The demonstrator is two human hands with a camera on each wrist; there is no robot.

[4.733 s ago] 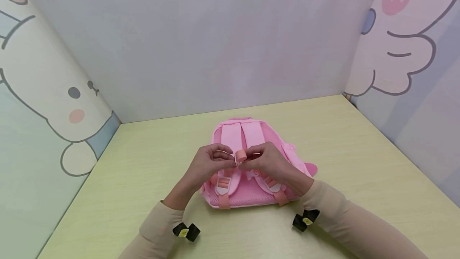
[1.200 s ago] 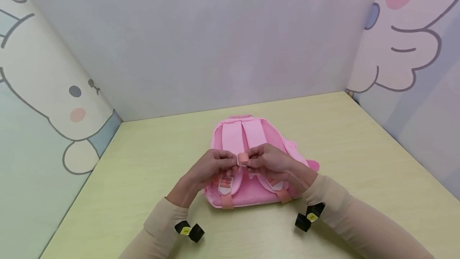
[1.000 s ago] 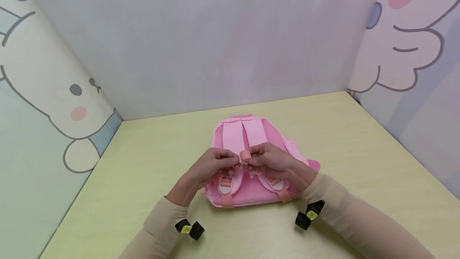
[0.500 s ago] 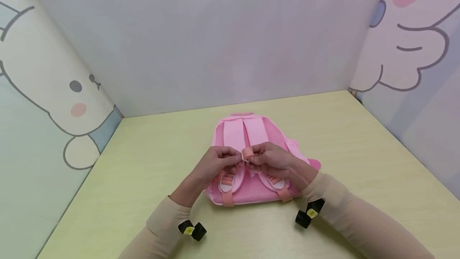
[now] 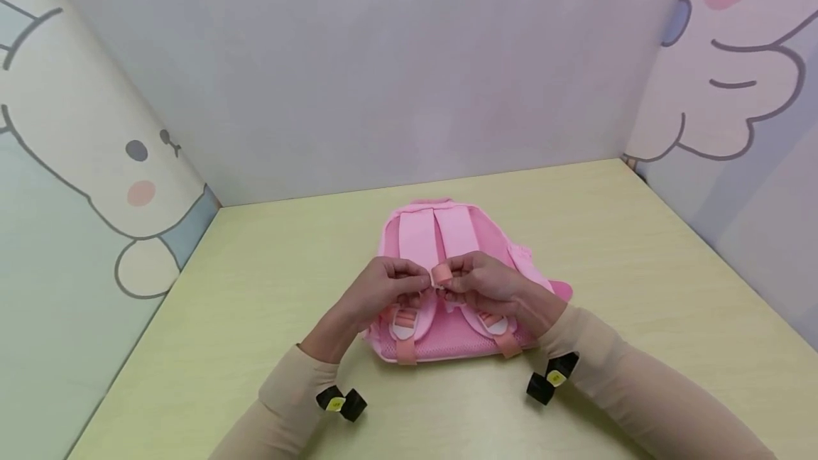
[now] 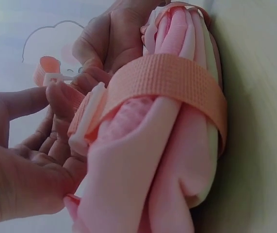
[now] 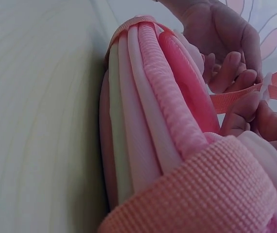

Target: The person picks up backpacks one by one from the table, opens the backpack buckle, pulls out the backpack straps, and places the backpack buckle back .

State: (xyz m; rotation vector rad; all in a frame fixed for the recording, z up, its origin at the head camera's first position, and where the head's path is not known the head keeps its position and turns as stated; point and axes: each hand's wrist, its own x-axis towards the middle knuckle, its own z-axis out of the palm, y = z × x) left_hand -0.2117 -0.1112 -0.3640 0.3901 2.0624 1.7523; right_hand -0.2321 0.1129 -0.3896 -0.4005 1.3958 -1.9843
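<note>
Left hand (image 5: 386,287): thumb and forefinger pressed together, pinching the edge of a small white plastic slider (image 7: 264,88); how much webbing lay between the fingertips was hidden. Right hand (image 5: 488,282): thumb and forefinger pinching a flat salmon-coloured woven webbing strap (image 5: 442,274) where it stood in a loop, just beside the left fingertips. Both slider and loop sat up off the desk (image 5: 275,254), a pale yellow-green wood-grain top.

Directly under the fingers lay a soft pink fabric backpack (image 5: 450,343), back panel up. Its pale-pink padded shoulder straps (image 5: 417,236) stretched away beyond the fingers; white plastic buckles (image 5: 404,325) lay nearer the person, one below each hand.

Risks, as judged: an uneven or overlong pull by the right fingers could have drawn the webbing out of the slider, or folded it and jammed it. The slider, small and smooth, might have turned in the left fingertips. Neither hand plainly pressed the backpack down, so a sharp tug could have dragged it.
</note>
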